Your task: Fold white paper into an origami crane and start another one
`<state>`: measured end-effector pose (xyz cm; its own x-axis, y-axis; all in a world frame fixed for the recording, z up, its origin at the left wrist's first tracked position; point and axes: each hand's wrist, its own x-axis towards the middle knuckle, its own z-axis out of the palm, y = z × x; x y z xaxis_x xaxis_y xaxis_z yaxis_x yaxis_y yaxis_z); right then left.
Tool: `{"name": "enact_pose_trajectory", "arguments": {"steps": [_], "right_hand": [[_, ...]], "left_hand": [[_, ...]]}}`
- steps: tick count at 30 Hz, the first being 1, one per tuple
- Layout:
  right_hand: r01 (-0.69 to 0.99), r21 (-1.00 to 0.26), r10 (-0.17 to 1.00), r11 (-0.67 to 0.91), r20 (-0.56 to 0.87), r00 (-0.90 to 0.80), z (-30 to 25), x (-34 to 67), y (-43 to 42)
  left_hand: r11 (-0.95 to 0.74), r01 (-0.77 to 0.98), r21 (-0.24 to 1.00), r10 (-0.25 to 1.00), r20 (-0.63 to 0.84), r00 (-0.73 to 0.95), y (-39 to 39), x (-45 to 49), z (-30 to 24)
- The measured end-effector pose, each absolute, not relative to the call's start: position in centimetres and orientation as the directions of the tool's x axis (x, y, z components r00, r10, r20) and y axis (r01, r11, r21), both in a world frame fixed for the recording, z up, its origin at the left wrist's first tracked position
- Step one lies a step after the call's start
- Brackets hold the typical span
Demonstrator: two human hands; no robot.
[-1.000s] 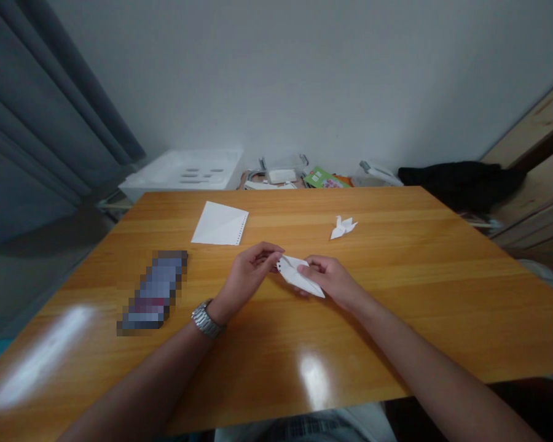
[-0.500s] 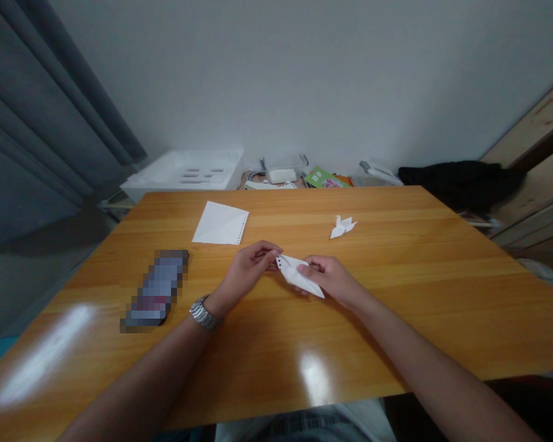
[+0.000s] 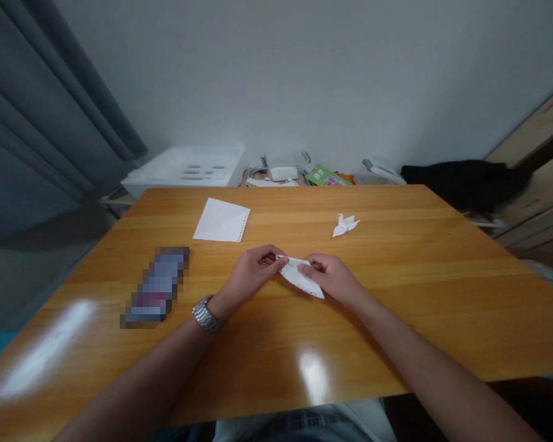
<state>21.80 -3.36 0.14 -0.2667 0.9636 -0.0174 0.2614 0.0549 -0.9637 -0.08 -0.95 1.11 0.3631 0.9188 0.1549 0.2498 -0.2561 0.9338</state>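
A folded white paper [image 3: 298, 277] is held between both hands above the wooden table. My left hand [image 3: 257, 267], with a metal watch [image 3: 206, 314] on its wrist, pinches the paper's left end, thumb on top. At the right side, my right hand [image 3: 330, 272] grips the same paper with its thumb pressed on the upper face; the fingers behind are mostly hidden. A folded paper bird [image 3: 345, 225] stands beyond my right hand. Farther left lies a flat white sheet [image 3: 222, 220] with punched holes along its right edge.
A phone-like device [image 3: 159, 285], pixelated, lies on the table [image 3: 424, 276] at left. Behind the table are a white tray [image 3: 184, 166], a green booklet [image 3: 326, 175], some cables and a dark cloth [image 3: 465, 184]. A grey curtain [image 3: 41, 92] hangs at left.
My left thumb has moved right, farther onto the folded paper's left end. The paper's visible face has changed: the holes at its left end are now mostly covered.
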Motion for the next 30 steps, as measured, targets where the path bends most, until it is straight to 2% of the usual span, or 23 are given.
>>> {"name": "enact_pose_trajectory", "arguments": {"steps": [9,17,23,30], "right_hand": [[0.254,-0.964,0.952,0.074,-0.008,-0.305,-0.4,22.1,-3.1],[0.234,-0.97,0.946,0.072,-0.007,-0.323,0.0,21.8,-3.3],[0.263,-0.963,0.94,0.06,-0.035,-0.34,-0.6,22.2,-3.2],[0.294,-0.951,0.943,0.093,-0.01,-0.332,-0.8,22.4,-3.0]], "left_hand": [[-0.188,0.115,0.975,0.917,0.133,0.376,-0.7,0.1,0.7],[-0.235,0.174,0.956,0.911,0.155,0.383,-1.0,0.2,1.0],[-0.124,0.143,0.982,0.919,0.06,0.389,-0.7,0.2,0.5],[-0.232,0.231,0.945,0.908,0.125,0.4,-1.1,0.3,1.3]]}}
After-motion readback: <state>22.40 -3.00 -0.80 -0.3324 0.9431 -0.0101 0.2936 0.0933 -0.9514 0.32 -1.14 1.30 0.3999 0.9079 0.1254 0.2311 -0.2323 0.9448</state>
